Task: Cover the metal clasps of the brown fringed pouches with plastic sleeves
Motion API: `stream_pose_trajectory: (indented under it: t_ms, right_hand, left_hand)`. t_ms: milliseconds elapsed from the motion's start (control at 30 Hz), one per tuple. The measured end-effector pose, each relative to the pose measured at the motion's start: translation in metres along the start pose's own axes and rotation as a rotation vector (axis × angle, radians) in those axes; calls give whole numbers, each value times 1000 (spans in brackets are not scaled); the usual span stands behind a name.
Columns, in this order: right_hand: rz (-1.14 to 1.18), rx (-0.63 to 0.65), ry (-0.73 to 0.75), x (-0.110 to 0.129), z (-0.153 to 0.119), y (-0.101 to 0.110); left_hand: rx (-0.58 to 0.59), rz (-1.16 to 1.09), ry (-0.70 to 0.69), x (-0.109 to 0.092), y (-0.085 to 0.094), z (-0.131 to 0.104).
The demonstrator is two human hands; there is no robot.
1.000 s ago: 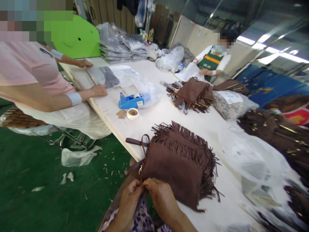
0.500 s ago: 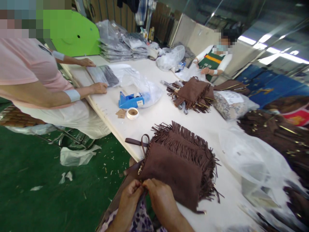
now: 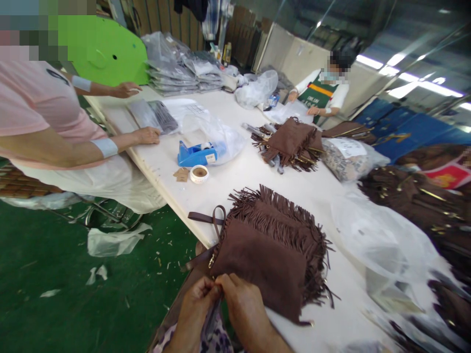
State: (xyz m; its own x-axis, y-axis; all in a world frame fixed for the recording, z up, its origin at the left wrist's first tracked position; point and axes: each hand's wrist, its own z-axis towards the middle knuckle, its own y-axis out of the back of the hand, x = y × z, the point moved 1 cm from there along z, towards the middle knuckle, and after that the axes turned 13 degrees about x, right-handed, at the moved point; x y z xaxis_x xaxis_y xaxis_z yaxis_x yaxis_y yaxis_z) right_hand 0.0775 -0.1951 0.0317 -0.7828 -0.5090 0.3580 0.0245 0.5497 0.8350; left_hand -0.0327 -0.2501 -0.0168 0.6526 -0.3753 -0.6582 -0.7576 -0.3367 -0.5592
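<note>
White bench [image 3: 250, 171] over green floor | fringed brown suede bag [image 3: 272, 250] at 6 o'clock on bench edge | left hand [image 3: 196, 301] and right hand [image 3: 241, 306] pinch together on its dark strap [image 3: 212, 314] | tape dispenser [image 3: 195, 153] at 11 o'clock.

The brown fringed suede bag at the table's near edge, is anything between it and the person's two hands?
Nothing visible does. The left hand and the right hand meet at the near edge of the brown fringed suede bag, fingers pinched together there on a dark strap. The roll of tape lies farther up the white table.
</note>
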Motion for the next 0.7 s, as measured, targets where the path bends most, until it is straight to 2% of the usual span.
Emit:
stream_pose_trajectory:
  t_ms: [200,433,567,700]
  right_hand:
    - [-75,21,29,1,0,2]
    - [-146,35,53,-1,-1,5]
    - [10,-41,47,-6,5,0]
    - [240,-90,-36,-11,4,-6]
  left_hand:
    - [63,-58,-9,5,10,5]
    - [72,-111,-2,4,9,4]
    - [52,-170,26,3,5,3]
    - [26,-186,36,3,1,1]
